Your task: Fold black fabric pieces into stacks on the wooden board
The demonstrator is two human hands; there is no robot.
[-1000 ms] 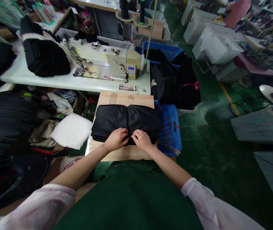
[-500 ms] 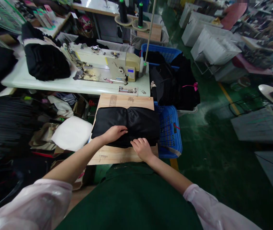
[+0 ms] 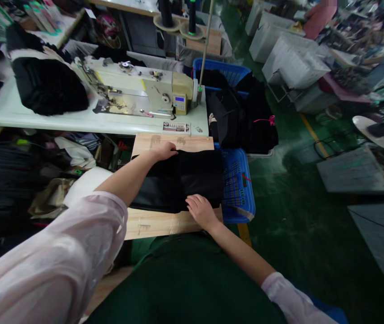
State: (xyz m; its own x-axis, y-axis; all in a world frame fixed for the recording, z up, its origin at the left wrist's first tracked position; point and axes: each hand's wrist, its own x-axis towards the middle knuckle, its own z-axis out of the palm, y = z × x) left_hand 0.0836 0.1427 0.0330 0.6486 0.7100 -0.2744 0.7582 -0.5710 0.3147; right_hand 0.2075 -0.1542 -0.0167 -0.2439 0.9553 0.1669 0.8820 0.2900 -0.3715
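Note:
A stack of folded black fabric (image 3: 192, 177) lies on a wooden board (image 3: 154, 222) in front of me. My left hand (image 3: 165, 150) reaches across to the stack's far edge, its fingers curled over that edge. My right hand (image 3: 201, 210) rests flat on the near edge of the fabric, fingers stretched out. I wear a green apron and pale pink sleeves.
A cream sewing machine (image 3: 138, 87) stands on a white table (image 3: 43, 119) beyond the board, beside a pile of black cloth (image 3: 48, 87). Blue crates (image 3: 239, 184) with black garments sit to the right. White boxes (image 3: 293, 65) line the green floor. Clutter fills the left.
My left hand has slid from the near middle of the fabric stack to its far edge. My right hand stayed on the near edge. The view tilted slightly.

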